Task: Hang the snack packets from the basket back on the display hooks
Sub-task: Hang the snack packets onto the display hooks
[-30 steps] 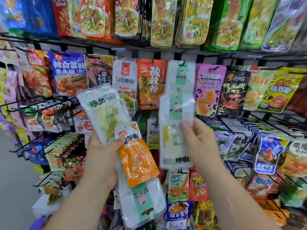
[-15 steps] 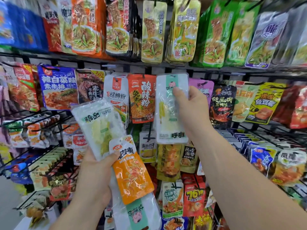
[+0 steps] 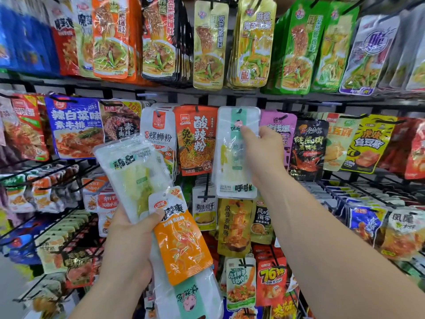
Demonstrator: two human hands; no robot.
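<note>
The left hand [image 3: 128, 245] grips three packets, fanned as they were a second ago: one clear packet of pale green pickle [image 3: 135, 171] uppermost, one orange packet [image 3: 181, 245] under the thumb, and one white green-banded packet [image 3: 195, 298] lowest. Further right, the right hand [image 3: 264, 155] has risen from below the middle row. It pinches one white hanging packet [image 3: 230, 157], thumb on the front and fingers behind. The dark hook tip [image 3: 239, 110] now shows at the packet's top hole. The packet sits between one orange noodle packet [image 3: 195, 141] and one purple packet [image 3: 279, 125].
</note>
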